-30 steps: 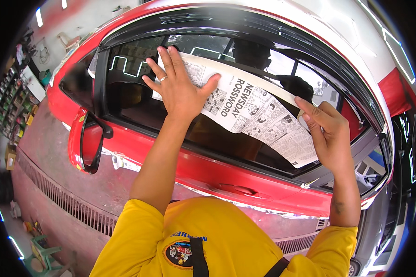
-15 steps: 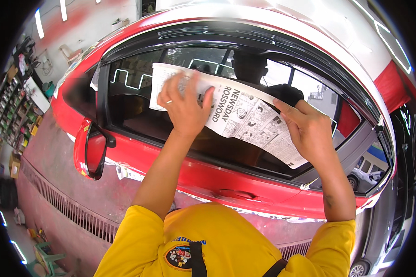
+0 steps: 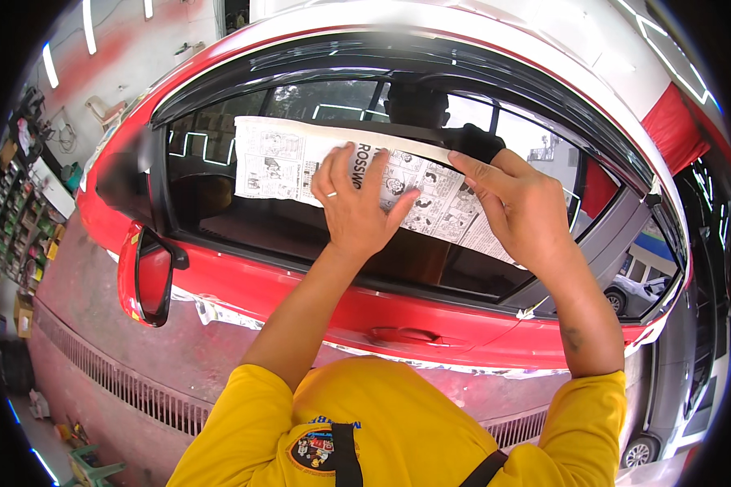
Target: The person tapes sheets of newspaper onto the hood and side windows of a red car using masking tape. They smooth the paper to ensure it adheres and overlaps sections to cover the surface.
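Red car door point(image 3: 398, 312) with dark side window glass point(image 3: 219, 203); red folded wing mirror point(image 3: 150, 276) at its front. Printed newspaper sheet point(image 3: 288, 166) lies flat on the glass: light, limp, likely tears easily, best pressed with flat palms near its edges. Left hand point(image 3: 357, 203) spread wide on the sheet's middle; right hand point(image 3: 524, 211) flat over its right end. Since the earlier frame both hands sit closer together, sheet more level

Left of and below your grip hung a red side mirror point(image 3: 150, 276); further left stood cluttered shelves point(image 3: 12, 211); directly beneath sat a door handle point(image 3: 402, 334).
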A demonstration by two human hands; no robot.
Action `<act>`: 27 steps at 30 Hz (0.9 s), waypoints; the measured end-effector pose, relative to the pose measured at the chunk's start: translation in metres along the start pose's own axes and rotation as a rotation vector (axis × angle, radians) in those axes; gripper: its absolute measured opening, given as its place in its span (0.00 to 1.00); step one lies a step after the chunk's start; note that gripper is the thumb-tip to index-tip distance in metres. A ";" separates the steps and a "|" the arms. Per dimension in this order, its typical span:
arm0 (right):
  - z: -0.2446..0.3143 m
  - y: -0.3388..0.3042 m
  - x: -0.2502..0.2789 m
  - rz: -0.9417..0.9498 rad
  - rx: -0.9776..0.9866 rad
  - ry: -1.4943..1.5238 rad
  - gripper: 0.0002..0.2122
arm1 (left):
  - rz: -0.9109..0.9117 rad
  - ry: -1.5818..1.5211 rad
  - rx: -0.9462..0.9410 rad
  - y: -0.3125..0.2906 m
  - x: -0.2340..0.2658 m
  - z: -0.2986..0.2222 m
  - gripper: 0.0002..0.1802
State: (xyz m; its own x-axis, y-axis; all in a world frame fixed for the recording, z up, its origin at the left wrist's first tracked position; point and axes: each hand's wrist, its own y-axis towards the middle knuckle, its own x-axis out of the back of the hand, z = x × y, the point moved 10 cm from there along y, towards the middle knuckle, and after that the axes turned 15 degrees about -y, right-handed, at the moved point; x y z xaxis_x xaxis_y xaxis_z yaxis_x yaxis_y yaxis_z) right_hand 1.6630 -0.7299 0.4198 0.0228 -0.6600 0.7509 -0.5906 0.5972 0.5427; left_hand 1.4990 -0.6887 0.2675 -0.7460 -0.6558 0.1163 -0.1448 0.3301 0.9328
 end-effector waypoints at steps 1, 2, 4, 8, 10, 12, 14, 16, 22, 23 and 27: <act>0.001 -0.003 0.002 -0.012 0.018 -0.024 0.20 | 0.021 0.012 -0.030 -0.003 -0.006 -0.007 0.36; 0.003 -0.005 0.000 -0.005 0.046 -0.076 0.21 | 0.041 0.025 -0.059 -0.005 -0.012 -0.014 0.35; 0.006 -0.009 -0.004 0.008 0.098 -0.182 0.23 | 0.066 0.036 -0.067 -0.011 -0.018 -0.019 0.30; 0.011 -0.015 -0.022 0.057 0.159 -0.326 0.27 | 0.077 0.053 -0.084 -0.019 -0.026 -0.023 0.28; 0.012 -0.016 -0.030 0.076 0.184 -0.379 0.29 | 0.086 0.058 -0.077 -0.018 -0.026 -0.025 0.27; 0.015 -0.013 -0.033 0.105 0.184 -0.416 0.28 | 0.094 0.066 -0.077 -0.017 -0.026 -0.026 0.28; 0.018 -0.011 -0.036 0.128 0.185 -0.447 0.28 | 0.097 0.073 -0.071 -0.017 -0.025 -0.027 0.28; 0.019 -0.010 -0.039 0.142 0.183 -0.470 0.27 | 0.098 0.073 -0.067 -0.017 -0.025 -0.027 0.28; 0.019 -0.007 -0.044 0.181 0.169 -0.473 0.25 | 0.091 0.053 -0.063 -0.017 -0.027 -0.027 0.27; 0.020 -0.006 -0.044 0.190 0.170 -0.475 0.25 | 0.089 0.053 -0.061 -0.017 -0.026 -0.027 0.26; 0.021 -0.003 -0.049 0.231 0.164 -0.488 0.25 | 0.090 0.039 -0.078 -0.015 -0.024 -0.025 0.26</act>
State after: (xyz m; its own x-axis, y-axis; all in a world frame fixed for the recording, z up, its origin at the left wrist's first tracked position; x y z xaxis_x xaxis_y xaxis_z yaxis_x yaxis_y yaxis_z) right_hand 1.6468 -0.7091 0.3738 -0.4746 -0.6782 0.5611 -0.6543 0.6982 0.2905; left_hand 1.5351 -0.6953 0.2593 -0.7276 -0.6522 0.2126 -0.0261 0.3361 0.9415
